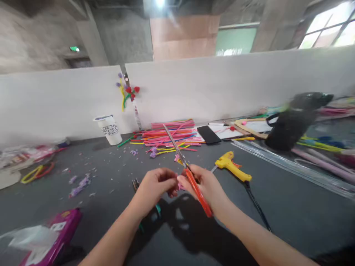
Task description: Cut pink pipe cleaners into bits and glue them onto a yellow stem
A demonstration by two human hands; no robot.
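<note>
My right hand point(206, 184) is closed around scissors point(198, 194) with orange-red handles; their blades point up and away, to the left. My left hand point(155, 186) has its fingers curled in a pinch, close to the right fingertips. A small pink fuzzy piece point(181, 186) shows between the two hands, apparently in the left fingertips, mostly hidden by fingers. Under my left hand lies a tool with metal jaws point(135, 184) and teal handles point(158, 210), probably pliers. Beyond the hands lies a pile of pink and red pipe cleaners point(166, 136), with purple and yellow ones in front.
A yellow glue gun point(233, 166) with a black cord lies to the right. Behind it are a black phone point(208, 134), clear plastic strips point(288, 166) and a dark jug point(291, 123). On the left are a paper cup point(108, 129), purple scraps point(80, 184) and a magenta box point(65, 229).
</note>
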